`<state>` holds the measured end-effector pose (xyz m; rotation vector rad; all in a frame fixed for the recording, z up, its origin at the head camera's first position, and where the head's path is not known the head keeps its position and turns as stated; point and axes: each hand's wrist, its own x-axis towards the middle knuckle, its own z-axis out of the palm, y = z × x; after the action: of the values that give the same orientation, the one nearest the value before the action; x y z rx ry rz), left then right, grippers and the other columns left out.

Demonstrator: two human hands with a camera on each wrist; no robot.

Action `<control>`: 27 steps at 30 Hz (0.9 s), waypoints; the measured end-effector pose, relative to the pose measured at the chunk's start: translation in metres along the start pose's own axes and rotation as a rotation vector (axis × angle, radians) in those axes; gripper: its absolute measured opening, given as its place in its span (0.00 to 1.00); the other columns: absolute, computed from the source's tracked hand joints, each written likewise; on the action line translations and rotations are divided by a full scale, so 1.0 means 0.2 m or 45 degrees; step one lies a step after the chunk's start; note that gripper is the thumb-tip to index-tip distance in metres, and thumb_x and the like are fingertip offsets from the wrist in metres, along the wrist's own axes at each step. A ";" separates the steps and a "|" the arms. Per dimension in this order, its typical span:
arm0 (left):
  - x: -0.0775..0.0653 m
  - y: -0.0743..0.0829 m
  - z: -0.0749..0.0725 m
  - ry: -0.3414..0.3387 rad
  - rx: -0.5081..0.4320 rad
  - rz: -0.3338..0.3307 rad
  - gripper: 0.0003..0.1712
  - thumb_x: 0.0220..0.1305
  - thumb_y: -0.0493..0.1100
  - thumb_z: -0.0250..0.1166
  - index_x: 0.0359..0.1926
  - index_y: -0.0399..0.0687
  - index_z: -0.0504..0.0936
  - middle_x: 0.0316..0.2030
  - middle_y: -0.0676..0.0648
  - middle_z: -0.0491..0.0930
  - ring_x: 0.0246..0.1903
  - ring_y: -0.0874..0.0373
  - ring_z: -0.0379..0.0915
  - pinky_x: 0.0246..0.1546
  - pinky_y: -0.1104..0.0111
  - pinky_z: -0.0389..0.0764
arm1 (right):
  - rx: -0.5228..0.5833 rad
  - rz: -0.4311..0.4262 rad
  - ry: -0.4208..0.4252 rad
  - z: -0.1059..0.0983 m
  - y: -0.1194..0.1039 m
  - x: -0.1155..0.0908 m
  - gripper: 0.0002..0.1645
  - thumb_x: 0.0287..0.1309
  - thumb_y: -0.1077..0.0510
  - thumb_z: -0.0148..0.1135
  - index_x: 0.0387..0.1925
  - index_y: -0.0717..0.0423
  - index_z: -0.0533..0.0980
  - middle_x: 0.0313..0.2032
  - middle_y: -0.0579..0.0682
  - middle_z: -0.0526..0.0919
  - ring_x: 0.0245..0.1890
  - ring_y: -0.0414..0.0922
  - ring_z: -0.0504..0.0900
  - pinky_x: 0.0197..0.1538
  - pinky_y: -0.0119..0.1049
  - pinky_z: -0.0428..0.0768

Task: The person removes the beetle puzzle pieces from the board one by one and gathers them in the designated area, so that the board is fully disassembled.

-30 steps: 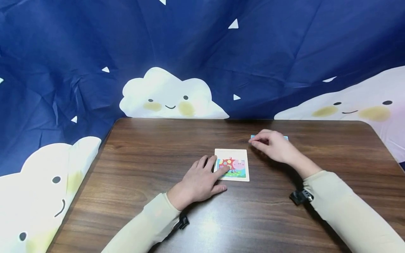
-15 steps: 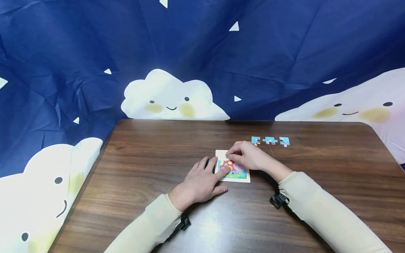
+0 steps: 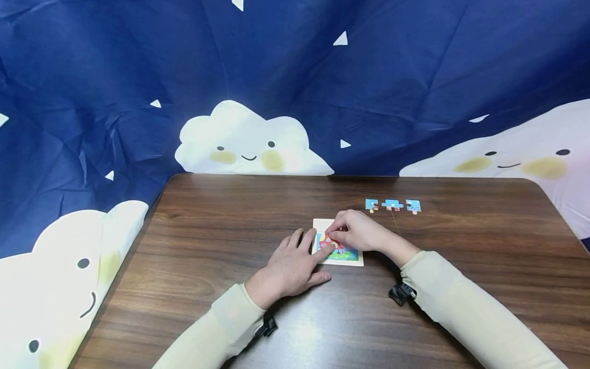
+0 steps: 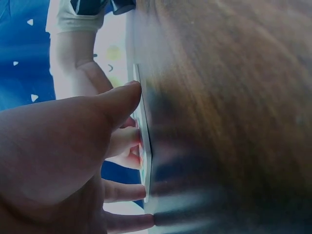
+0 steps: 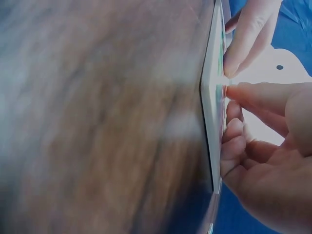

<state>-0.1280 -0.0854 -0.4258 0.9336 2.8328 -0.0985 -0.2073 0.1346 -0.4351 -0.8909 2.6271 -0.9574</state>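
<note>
A small white-framed jigsaw puzzle (image 3: 348, 256) lies on the table, its picture showing red, green and blue. My left hand (image 3: 295, 264) rests over its left side, index fingertip on the picture and thumb on the wood below. From the right my right hand (image 3: 357, 230) reaches onto the puzzle, thumb and fingers pinched together low over its upper part. They pinch a puzzle piece mostly hidden by the fingertips; a thin reddish edge shows under them in the right wrist view. That view also shows the left fingers (image 5: 243, 44) close by on the board.
Three loose blue-topped puzzle pieces, the middle one (image 3: 393, 205) between the other two, lie in a row toward the table's back right. Behind the brown wooden table (image 3: 221, 215) hangs a blue cloth (image 3: 369, 92) printed with clouds.
My right hand has moved left from beside the loose pieces onto the puzzle, then slightly down, uncovering the row of pieces. The left hand has stayed in place.
</note>
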 end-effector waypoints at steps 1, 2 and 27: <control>0.00 0.00 0.00 -0.008 -0.002 -0.004 0.38 0.77 0.71 0.56 0.83 0.75 0.64 0.79 0.38 0.63 0.77 0.36 0.64 0.74 0.49 0.72 | 0.005 0.010 -0.002 0.00 0.00 0.00 0.09 0.66 0.63 0.68 0.42 0.56 0.92 0.37 0.48 0.89 0.38 0.41 0.79 0.45 0.36 0.75; 0.00 0.00 0.00 -0.017 -0.003 -0.007 0.38 0.78 0.71 0.56 0.83 0.75 0.63 0.80 0.38 0.62 0.78 0.36 0.63 0.75 0.49 0.72 | 0.011 0.021 -0.002 0.00 -0.01 0.00 0.09 0.66 0.63 0.69 0.42 0.56 0.92 0.37 0.48 0.89 0.38 0.41 0.79 0.45 0.37 0.75; 0.01 0.01 -0.02 -0.073 0.038 -0.018 0.40 0.76 0.73 0.56 0.83 0.78 0.62 0.81 0.39 0.61 0.78 0.38 0.62 0.74 0.50 0.72 | 0.306 0.258 0.031 0.02 -0.03 0.01 0.05 0.64 0.67 0.69 0.38 0.60 0.89 0.31 0.49 0.90 0.30 0.39 0.77 0.34 0.30 0.73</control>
<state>-0.1300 -0.0825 -0.4216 0.9023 2.7931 -0.1671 -0.2045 0.1283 -0.4340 -0.5491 2.4921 -1.2010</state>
